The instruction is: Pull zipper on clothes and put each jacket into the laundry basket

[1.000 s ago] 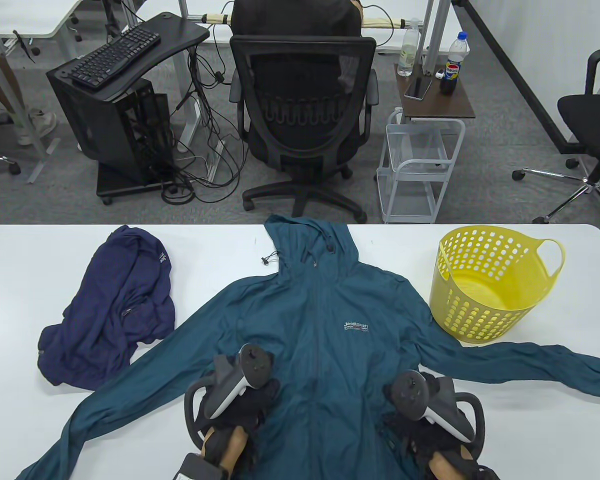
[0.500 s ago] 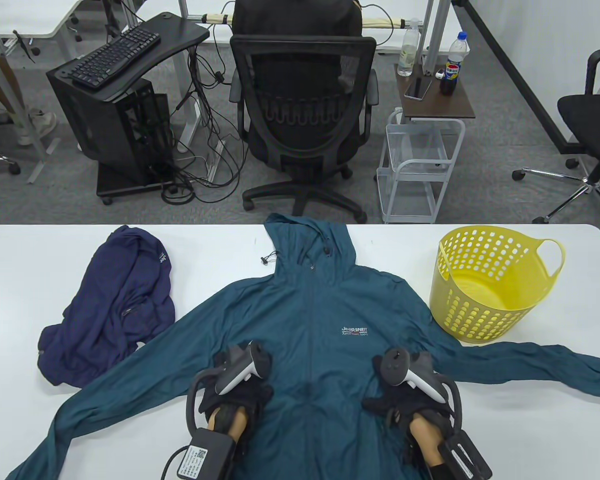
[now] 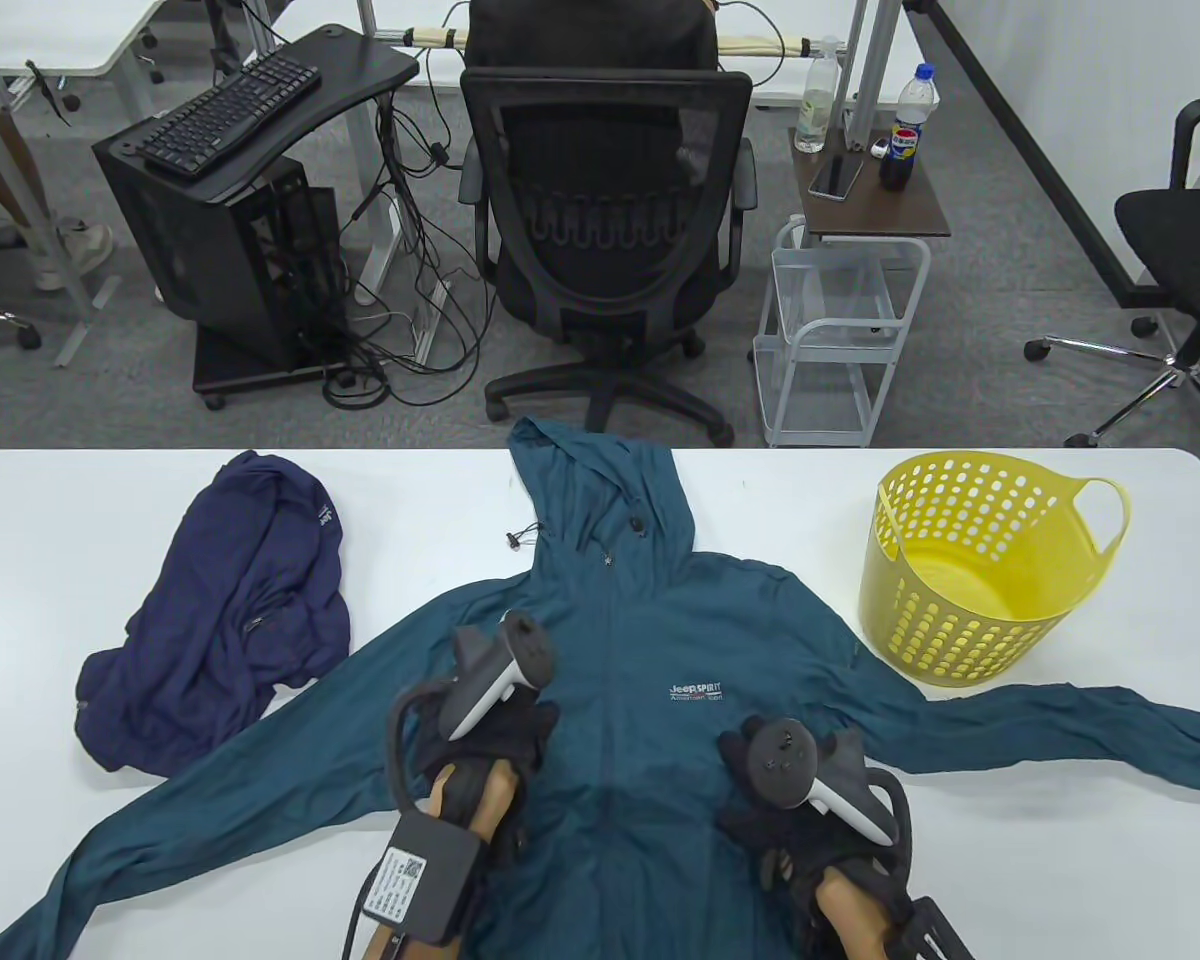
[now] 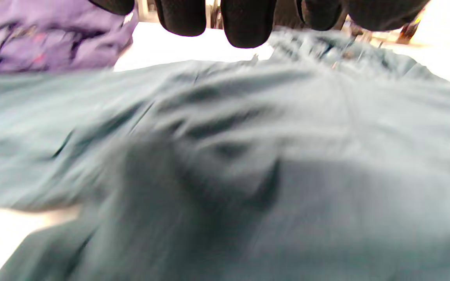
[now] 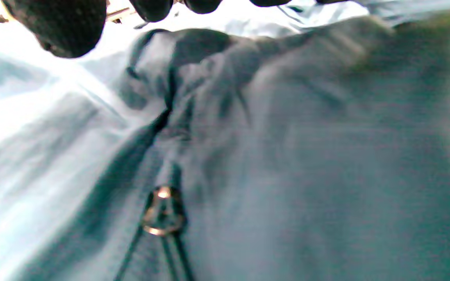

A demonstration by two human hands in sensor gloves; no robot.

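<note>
A teal hooded jacket (image 3: 640, 620) lies spread face up on the white table (image 3: 50, 520), sleeves out to both sides, its front zipper looking closed. A crumpled navy jacket (image 3: 240, 610) sits to its left. The yellow laundry basket (image 3: 970, 620) stands at the right with nothing in it. My left hand (image 3: 505, 740) rests on the teal jacket's left chest, fingertips (image 4: 247, 23) extended over the fabric. My right hand (image 3: 760, 810) lies on the lower right front, fingers loose. A small metal zipper ring (image 5: 163, 210) shows just below it.
Beyond the table's far edge stand a black office chair (image 3: 605, 200), a white wire cart (image 3: 830, 330) and a computer stand (image 3: 230, 200). The teal right sleeve (image 3: 1080, 730) runs past the basket's base toward the right edge.
The teal jacket has slid away from me and to the left. My left hand moved forward with it, while my right hand drew back and left on the fabric.
</note>
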